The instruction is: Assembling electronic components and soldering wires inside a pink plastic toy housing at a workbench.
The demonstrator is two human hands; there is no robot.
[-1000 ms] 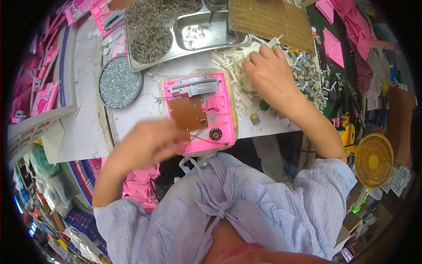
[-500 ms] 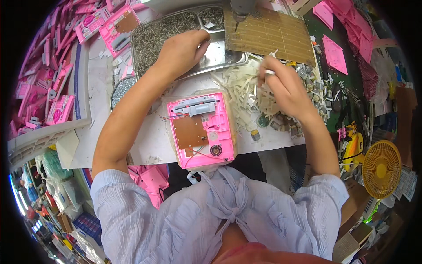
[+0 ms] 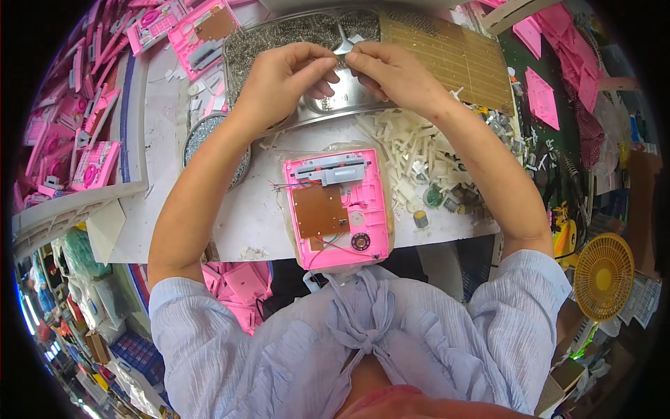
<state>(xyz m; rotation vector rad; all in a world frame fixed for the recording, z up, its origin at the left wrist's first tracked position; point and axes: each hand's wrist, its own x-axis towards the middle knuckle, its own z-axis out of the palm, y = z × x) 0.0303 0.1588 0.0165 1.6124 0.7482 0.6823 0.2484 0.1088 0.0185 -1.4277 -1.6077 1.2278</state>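
Head cam: L hand [image 3: 279, 84] & R hand [image 3: 398, 73] curled narrow over tray [image 3: 344, 99], top ctr, can't tell if holding anything; pink case [image 3: 373, 209], ctr, looks part-done: board [image 3: 317, 213] & speaker [image 3: 360, 241] in, back uncovered.

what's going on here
A person holds the left hand and right hand close together over a metal tray; whether the fingertips grip anything small is unclear. Nearer the person, an open pink casing with a brown board lies untouched on the table. White plastic pieces are heaped to its right.
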